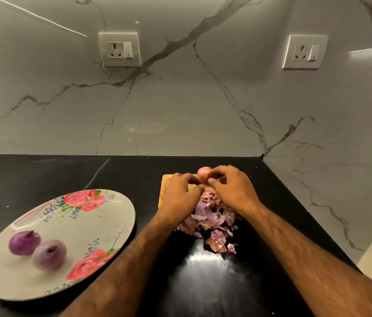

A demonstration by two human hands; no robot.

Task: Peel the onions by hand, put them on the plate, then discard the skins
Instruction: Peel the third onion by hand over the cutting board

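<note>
Pinkish onion (204, 173) was held above the board (165, 180), nr worktop's (123, 172) back edge. Right hand (233, 188) fingers curled over its top, left hand (181, 192) fingers gripped its left side.

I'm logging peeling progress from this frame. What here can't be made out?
Head view:
Onion: left hand and right hand curl round it, hiding how much skin remains.
Cutting board: only a far corner shows; hands and the skins cover the rest.
Darker onion and paler onion on the plate: blurred, surface detail unclear.
</note>
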